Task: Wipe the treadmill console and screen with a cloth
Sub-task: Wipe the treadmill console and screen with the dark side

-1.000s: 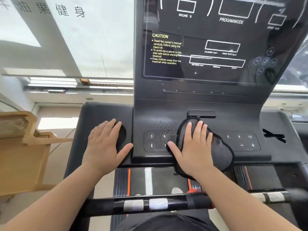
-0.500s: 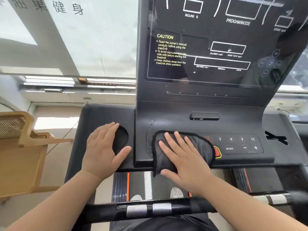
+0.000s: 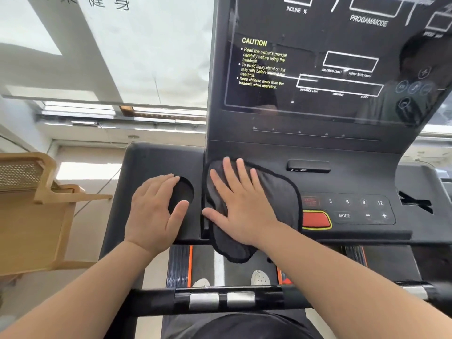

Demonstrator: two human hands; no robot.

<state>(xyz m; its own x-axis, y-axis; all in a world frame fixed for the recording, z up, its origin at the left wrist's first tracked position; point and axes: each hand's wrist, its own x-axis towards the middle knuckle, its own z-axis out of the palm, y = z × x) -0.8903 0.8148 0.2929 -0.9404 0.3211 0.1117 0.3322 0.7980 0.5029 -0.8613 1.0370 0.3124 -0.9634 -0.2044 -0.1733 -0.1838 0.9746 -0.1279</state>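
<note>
From my head camera, looking down, my right hand (image 3: 241, 206) lies flat on the cloth (image 3: 276, 196), fingers (image 3: 231, 171) spread apart and pointing up and a little left, pressing the cloth onto the left end of the console (image 3: 318, 184). The cloth runs lengthwise from the upper left, near the foot of the upright panel, down past the console's front edge, where its lower end hangs free above the belt. My left hand (image 3: 155, 209) rests open beside it on the side tray, fingers loosely apart around the round cup hollow (image 3: 182, 194), holding nothing; it looks like a brace only. What counts for the next stroke: the unwiped keys (image 3: 354, 209) and the red stop button (image 3: 315, 220) lie to the right of my right hand, just beyond the cloth's edge, and the screen (image 3: 330, 57) stands above and beyond my fingertips. The right hand is the nearer to both, so I judge a sweep rightward, then upward, falls to it.
</note>
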